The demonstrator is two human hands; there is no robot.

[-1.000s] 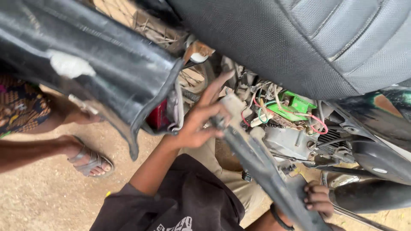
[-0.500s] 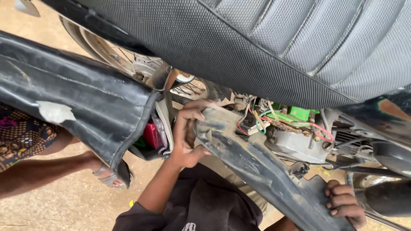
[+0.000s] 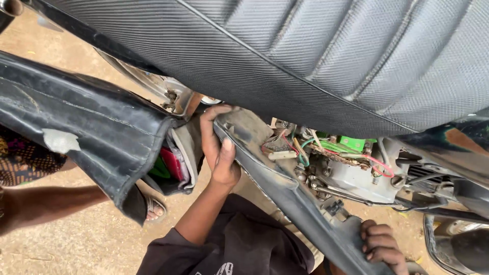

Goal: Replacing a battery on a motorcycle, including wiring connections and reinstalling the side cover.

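The side panel (image 3: 285, 188) runs far-left to near-right; left hand (image 3: 219, 147) grips its far end, right hand (image 3: 382, 244) its near end

Seat (image 3: 305, 56) hides wheel (image 3: 153, 84) top, runs off frame. Panel (image 3: 285, 188) covers right hand (image 3: 379, 244) palm. Wiring (image 3: 331, 153) under seat partly hidden.

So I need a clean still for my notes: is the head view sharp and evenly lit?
Head view: soft daylight, no glare; seat texture, left hand and wiring sharp; right hand cut by the bottom edge; under the fender it is dark.
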